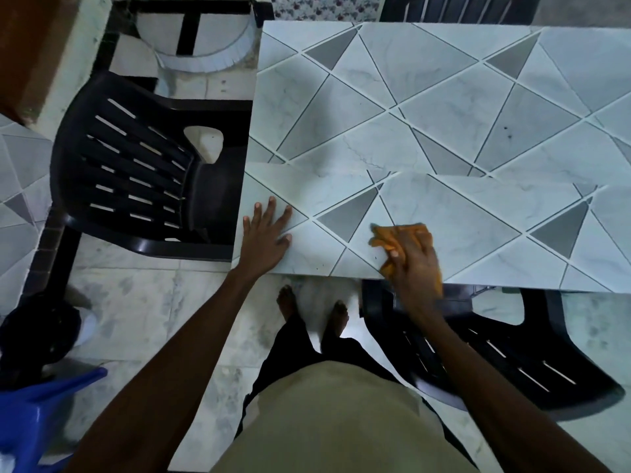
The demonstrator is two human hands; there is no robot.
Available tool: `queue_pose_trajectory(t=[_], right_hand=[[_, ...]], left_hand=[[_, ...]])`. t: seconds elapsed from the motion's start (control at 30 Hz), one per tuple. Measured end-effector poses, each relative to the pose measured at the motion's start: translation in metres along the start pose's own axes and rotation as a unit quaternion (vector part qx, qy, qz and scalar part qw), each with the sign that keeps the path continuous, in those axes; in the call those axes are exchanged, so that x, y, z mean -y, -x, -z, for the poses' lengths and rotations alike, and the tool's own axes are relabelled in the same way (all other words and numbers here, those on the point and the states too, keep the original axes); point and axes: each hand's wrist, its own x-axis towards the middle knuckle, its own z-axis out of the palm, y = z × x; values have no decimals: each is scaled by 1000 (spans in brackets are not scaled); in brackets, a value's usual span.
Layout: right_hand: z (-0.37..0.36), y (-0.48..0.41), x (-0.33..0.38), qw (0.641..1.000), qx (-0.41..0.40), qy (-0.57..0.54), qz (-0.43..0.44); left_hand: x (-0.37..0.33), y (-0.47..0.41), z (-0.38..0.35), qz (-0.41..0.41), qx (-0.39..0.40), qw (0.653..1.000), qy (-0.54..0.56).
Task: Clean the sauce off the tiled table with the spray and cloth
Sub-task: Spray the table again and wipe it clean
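Orange cloth (399,237) sits bunched at the near edge of the tiled worktop (444,97); the right hand (415,264) lies over it, grip clenched round the cloth, wrist bent down, likely to press while wiping. The left hand (268,230) lies flat near the left corner, grip released, fingers spread, arm straight, probably bracing. No spray in view.

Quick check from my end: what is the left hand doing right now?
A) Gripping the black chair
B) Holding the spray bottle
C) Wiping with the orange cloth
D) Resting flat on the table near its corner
D: the left hand lies with fingers spread on the tiled table near its near-left corner, while the right hand holds the orange cloth against the tiles.
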Motion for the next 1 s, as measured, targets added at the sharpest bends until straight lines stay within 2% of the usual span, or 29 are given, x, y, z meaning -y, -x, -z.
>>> queue_pose_trajectory(t=[0.07,0.13,0.23,0.3,0.4,0.53,0.63,0.7,0.8,0.9,0.93,1.0], right_hand=[[-32,1,40,997,20,-18,66],[-74,7,75,986,77,-10,146],[-115,27,102,936,224,55,264],[-113,28,89,917,252,67,303],[-75,26,46,927,236,60,286],[-11,18,-12,979,129,18,158],[-25,-6,3,994,65,14,85],[-57,-12,41,989,83,21,117],[-93,4,85,946,204,46,247],[-81,25,73,905,263,78,325],[-70,29,60,902,271,81,327],[-44,36,25,918,262,85,285]], left_hand=[[6,-1,7,-13,3,999,47],[14,0,13,-25,4,995,95],[23,0,19,-30,22,991,128],[25,-1,20,-30,28,990,136],[24,0,15,-45,5,990,133],[21,4,11,-45,-23,990,136],[23,3,9,-55,-18,989,136],[28,2,11,-54,-15,986,158],[38,3,15,-56,-2,977,204],[47,0,19,-60,3,974,217],[47,-1,18,-59,0,975,216],[46,0,14,-62,-3,975,215]])
